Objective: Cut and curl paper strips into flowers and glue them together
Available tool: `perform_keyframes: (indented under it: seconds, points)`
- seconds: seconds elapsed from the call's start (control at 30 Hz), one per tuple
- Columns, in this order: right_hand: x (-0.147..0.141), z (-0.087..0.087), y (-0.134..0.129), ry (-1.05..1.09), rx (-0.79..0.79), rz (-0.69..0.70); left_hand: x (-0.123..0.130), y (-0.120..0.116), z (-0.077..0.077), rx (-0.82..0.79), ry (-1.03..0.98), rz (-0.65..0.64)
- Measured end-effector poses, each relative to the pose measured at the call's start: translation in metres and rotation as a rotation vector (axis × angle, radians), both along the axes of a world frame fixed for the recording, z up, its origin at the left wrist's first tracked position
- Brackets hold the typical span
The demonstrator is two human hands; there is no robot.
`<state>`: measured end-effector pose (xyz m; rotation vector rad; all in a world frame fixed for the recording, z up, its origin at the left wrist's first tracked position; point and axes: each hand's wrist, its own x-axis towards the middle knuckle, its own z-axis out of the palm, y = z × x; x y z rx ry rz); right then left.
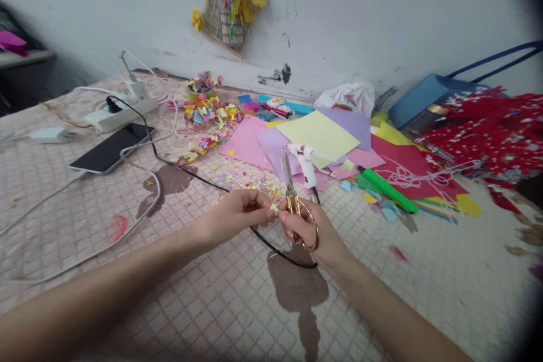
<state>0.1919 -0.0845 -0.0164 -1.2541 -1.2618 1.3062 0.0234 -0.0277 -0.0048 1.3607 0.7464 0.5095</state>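
Note:
Between the fingertips of my left hand (pixel 248 209) is a small pale yellow-green paper cutout (pixel 275 208), pinched closed. My right hand (pixel 311 229) is closed round the gold handles of a pair of scissors (pixel 289 184), whose blades point away from me. Its fingertips also reach the edge of the cutout. Just beyond the scissors lies a white glue gun (pixel 306 164), resting on sheets of coloured paper (pixel 320 134). Tiny paper scraps (pixel 258 184) are scattered on the table behind my hands.
A black cord (pixel 190 172) runs under my hands from a white power strip (pixel 121 113). Left of it lies a dark-screened tablet (pixel 112 148). Piled paper cutouts (pixel 212 113) sit at the back. A green marker (pixel 388 189), white string (pixel 424 178) and red tinsel-like bundle (pixel 487 130) lie right.

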Motion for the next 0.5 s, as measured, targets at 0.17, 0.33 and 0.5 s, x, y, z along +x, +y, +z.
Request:
perform_keyframes:
  seconds: [0.17,0.33,0.5]
  points:
    - [0.0010,0.0061,-0.0008,-0.024,0.039,0.021,-0.0035,0.0019,0.0024,0.020,0.051,-0.035]
    - [0.0026,0.0054,-0.0006,-0.083,-0.015,0.050,-0.0042,0.0018,0.0039,0.000,0.043,-0.068]
    - [0.0009,0.0017,-0.0019,-0.060,0.014,0.044,-0.0046,0.0024,0.0021,-0.050,-0.024,-0.033]
